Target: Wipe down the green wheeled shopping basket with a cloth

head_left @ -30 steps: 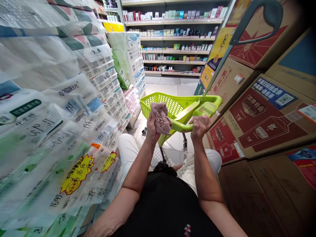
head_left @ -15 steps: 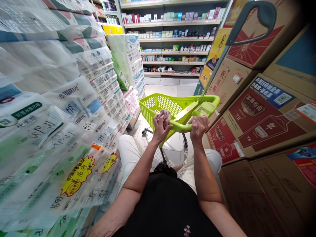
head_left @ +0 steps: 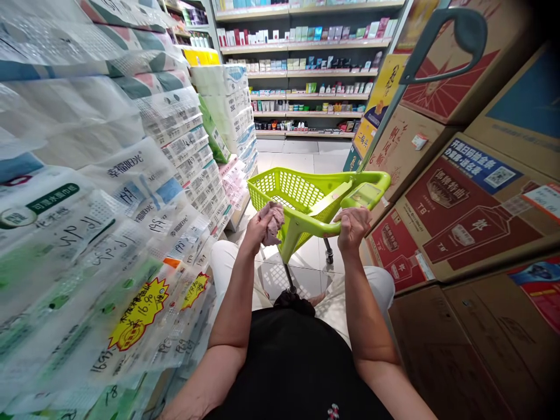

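A lime-green plastic shopping cart [head_left: 297,232] stands in front of me, with a perforated basket and thin legs on casters. My right hand [head_left: 353,226] is closed around the near right part of its handle. Bunched in my left hand [head_left: 259,226] is a pinkish cleaning cloth [head_left: 275,223]. That hand is closed on the cloth and sits just left of the handle, beside the basket's near left side. No goods show in the visible part of the basket.
Stacked tissue packs [head_left: 144,175] with handwritten prices rise close on my left. Cardboard cartons [head_left: 468,201] are piled on my right, with a grey hooked handle [head_left: 475,46] in front of them. Shelves of small boxes and bottles [head_left: 306,73] stand beyond the tiled floor [head_left: 301,146].
My left hand has moved left with the cloth, off the cart's handle to beside the basket. My right hand stays on the handle.
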Available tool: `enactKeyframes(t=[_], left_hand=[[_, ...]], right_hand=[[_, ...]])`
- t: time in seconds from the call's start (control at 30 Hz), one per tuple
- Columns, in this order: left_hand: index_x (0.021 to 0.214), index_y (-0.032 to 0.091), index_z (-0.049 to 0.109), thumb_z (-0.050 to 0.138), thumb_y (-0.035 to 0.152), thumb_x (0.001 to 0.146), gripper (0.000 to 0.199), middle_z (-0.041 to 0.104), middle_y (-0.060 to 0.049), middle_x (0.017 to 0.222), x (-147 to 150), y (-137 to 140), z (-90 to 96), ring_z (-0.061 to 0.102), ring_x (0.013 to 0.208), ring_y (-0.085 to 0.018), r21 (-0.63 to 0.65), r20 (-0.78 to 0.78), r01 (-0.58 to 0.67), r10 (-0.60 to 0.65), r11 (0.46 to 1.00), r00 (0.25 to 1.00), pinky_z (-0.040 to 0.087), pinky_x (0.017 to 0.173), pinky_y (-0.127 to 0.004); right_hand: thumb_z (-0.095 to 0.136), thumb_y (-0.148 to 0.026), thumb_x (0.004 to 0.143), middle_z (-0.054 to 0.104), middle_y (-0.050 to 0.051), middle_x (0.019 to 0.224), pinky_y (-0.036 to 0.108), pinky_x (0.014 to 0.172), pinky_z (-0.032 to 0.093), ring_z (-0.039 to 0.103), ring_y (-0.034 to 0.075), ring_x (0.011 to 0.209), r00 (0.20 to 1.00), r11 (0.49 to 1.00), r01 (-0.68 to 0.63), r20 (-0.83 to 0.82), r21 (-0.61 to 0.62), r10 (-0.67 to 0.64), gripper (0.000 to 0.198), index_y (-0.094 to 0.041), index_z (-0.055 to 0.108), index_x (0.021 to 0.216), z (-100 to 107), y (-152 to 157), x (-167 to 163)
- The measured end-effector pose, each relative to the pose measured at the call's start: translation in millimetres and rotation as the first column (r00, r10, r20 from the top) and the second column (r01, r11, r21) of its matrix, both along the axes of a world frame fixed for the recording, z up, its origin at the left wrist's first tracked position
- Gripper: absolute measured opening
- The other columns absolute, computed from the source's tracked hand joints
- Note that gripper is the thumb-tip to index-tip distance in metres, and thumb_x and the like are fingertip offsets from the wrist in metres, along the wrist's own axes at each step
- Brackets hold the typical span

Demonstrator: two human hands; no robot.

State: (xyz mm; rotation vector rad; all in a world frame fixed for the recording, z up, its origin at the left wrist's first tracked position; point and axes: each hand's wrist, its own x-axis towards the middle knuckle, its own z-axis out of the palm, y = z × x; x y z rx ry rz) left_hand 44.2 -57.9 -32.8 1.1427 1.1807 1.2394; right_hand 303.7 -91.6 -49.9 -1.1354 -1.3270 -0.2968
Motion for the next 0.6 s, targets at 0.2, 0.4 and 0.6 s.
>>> enactKeyframes(t=[0.2,0.4,0.6], left_hand=[[0.111,0.018,0.068,0.071,0.040,0.090,0.030,0.077,-0.005,0.098,16.5,-4.1,3.1,0.074,0.090,-0.017,-0.133,0.464,0.166,-0.087,0.977,0.881,0.060,0.081,-0.027],[0.128,0.022,0.059,0.068,0.045,0.093,0.043,0.070,-0.007,0.130,49.5,1.5,-6.6,0.068,0.122,-0.020,0.010,0.446,0.129,-0.119,0.992,0.887,0.056,0.104,-0.032],[0.137,0.032,0.042,0.068,0.053,0.093,0.055,0.063,-0.004,0.137,56.0,-1.1,-16.0,0.066,0.123,-0.018,0.062,0.329,0.041,-0.060,0.997,0.942,0.058,0.100,-0.032]], right_hand=[[0.032,-0.039,0.098,0.062,0.002,0.069,0.051,0.108,0.037,0.064,0.023,0.086,1.000,1.000,0.020,0.023,-0.021,-0.019,0.048,-0.024,0.057,0.060,0.1,0.3,-0.1],[0.033,-0.038,0.097,0.062,0.002,0.070,0.051,0.110,0.036,0.064,0.023,0.087,1.000,1.000,0.007,-0.002,-0.026,-0.008,0.046,-0.025,0.057,0.060,1.0,-0.6,-0.3],[0.032,-0.040,0.098,0.062,0.002,0.070,0.050,0.110,0.037,0.064,0.022,0.086,1.000,0.999,0.016,-0.001,-0.034,-0.016,0.049,-0.024,0.056,0.059,1.2,0.4,0.5]])
